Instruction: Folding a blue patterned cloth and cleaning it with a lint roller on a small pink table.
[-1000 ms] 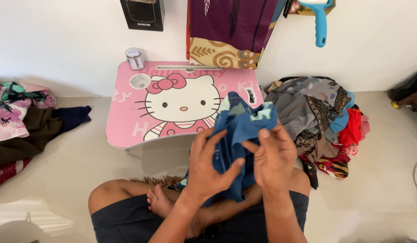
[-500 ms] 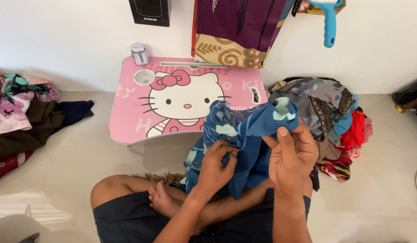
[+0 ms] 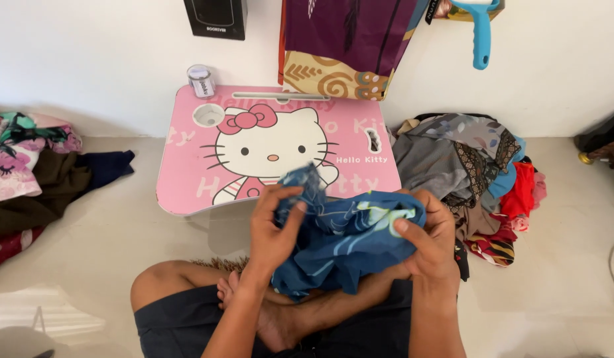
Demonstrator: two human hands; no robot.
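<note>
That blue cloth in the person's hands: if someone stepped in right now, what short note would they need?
Left hand: grips the left side of the blue patterned cloth, thumb on top.
Right hand: holds the cloth's right side, thumb pressed on the fabric.
The cloth is bunched between both hands, above the crossed legs, in front of the pink lap table.
Done: the cloth is picked up and gathered; it is not neatly folded.
Left: a heap of mixed clothes lies on the floor to the right, and another pile of clothes to the left. The table top holds only a small jar.
</note>
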